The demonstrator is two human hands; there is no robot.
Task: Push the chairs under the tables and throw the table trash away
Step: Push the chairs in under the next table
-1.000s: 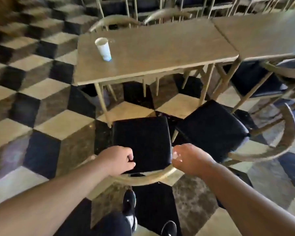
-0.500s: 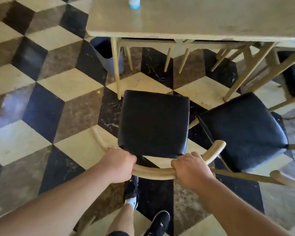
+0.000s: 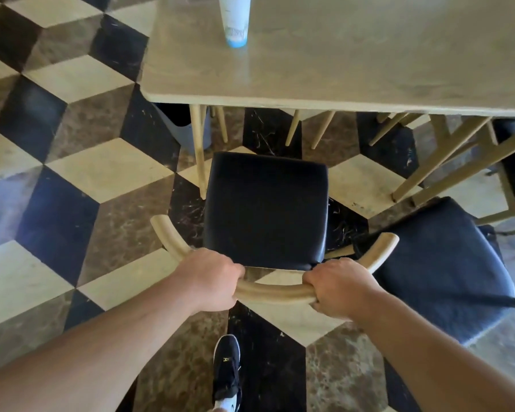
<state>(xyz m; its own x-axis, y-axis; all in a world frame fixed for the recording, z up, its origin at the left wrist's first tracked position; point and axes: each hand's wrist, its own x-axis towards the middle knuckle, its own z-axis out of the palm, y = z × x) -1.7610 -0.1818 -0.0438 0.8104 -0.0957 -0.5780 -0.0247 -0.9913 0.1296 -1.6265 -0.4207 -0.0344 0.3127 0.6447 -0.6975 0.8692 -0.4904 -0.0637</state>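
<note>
A wooden chair point(image 3: 266, 209) with a black padded seat stands in front of a light wooden table point(image 3: 354, 60), its seat just short of the table's near edge. My left hand point(image 3: 210, 282) and my right hand point(image 3: 338, 288) both grip the chair's curved wooden backrest, one on each side of its middle. A white paper cup point(image 3: 235, 20) with a blue base stands upright on the table's far left part; its top is cut off by the frame.
A second black-seated chair point(image 3: 440, 263) stands pulled out to the right, close to the first. A grey bin point(image 3: 182, 126) sits under the table's left corner. Further chair legs show beneath the table. My shoe point(image 3: 227, 370) is on the cube-patterned floor.
Both hands closed on the chair's backrest. The chair has moved forward toward the table, and the table's edge now sits closer above the seat.
</note>
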